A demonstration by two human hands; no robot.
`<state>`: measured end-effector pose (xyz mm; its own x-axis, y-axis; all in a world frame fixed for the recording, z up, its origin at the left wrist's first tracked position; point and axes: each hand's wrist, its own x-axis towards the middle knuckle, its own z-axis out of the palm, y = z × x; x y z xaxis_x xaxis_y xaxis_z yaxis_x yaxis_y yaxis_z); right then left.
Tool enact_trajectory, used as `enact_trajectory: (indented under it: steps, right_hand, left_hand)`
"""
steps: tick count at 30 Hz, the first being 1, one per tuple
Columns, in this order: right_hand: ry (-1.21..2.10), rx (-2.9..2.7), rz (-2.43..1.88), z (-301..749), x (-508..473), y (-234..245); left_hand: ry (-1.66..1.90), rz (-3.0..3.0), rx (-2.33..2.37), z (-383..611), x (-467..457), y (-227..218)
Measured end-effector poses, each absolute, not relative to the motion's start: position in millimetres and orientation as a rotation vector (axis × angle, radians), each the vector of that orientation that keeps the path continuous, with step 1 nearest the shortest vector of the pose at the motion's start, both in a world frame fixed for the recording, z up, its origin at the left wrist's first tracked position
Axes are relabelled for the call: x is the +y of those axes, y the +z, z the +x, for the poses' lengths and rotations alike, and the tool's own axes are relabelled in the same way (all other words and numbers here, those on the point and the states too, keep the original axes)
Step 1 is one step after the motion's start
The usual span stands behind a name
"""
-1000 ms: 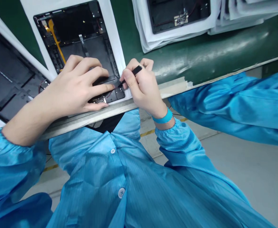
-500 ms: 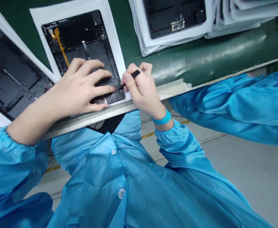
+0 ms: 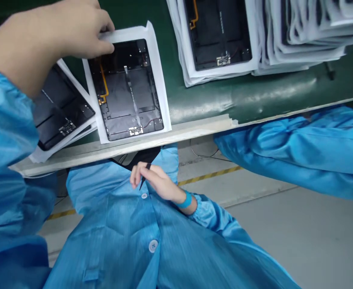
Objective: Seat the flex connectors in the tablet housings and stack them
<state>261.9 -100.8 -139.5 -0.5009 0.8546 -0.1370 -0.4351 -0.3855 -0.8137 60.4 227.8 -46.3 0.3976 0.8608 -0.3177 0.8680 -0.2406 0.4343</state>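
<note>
My left hand [image 3: 74, 30] is up at the top of the view, its fingers close together and curled over the upper edge of the white foam sheet [image 3: 156, 80]; I cannot tell whether they are gripping it or only touching it. My right hand [image 3: 155, 182], with a blue wristband [image 3: 184, 200] at the wrist, is down over my chest, pinching a black plastic pick [image 3: 144, 176] between thumb and fingers, well apart from the work. The black tablet back panel [image 3: 128, 90] lies on that sheet on the green worktop [image 3: 212, 108], just above the worktop's front edge. A yellow flex cable [image 3: 104, 84] runs down its left side, a pale strip [image 3: 131, 96] runs down its middle, and a small labelled circuit board [image 3: 135, 131] sits near its lower edge. Another panel [image 3: 62, 108] lies to its left, tilted and partly under it. A stack of wrapped panels [image 3: 218, 36] and more white sheets [image 3: 303, 32] are piled at the far side. Worn pale tape [image 3: 128, 140] lines the front edge. Below, the grey floor [image 3: 299, 233] carries a yellow-and-black line [image 3: 209, 175] and a thin cable [image 3: 203, 154]. My blue smock [image 3: 119, 224] fills the bottom, and a co-worker's blue sleeve [image 3: 293, 152] lies along the right.
</note>
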Motion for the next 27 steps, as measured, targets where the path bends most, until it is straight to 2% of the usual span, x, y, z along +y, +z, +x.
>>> enact_trajectory:
  steps: [3, 6, 11, 21, 27]
  right_hand:
    - [2.107, -0.866, -0.850, 252.8, -107.5, -149.5]
    - [2.093, -0.770, -0.964, 248.7, -104.6, -153.1]
    - [1.878, -0.603, -1.057, 246.2, -101.1, -138.1]
    - [1.784, -0.186, -0.810, 255.1, -96.1, -139.7]
    - [1.731, -0.278, -0.895, 255.1, -101.6, -120.7]
  left_hand:
    - [-0.345, 2.243, 1.654, 63.3, 237.9, -46.3]
    - [-0.394, 2.166, 1.694, 64.0, 237.5, -39.1]
    - [-0.441, 2.132, 1.611, 58.1, 212.9, -15.5]
    - [-0.072, 1.994, 1.287, 30.6, 195.2, -12.5]
    - [0.083, 1.864, 1.235, -14.0, 157.7, -6.1]
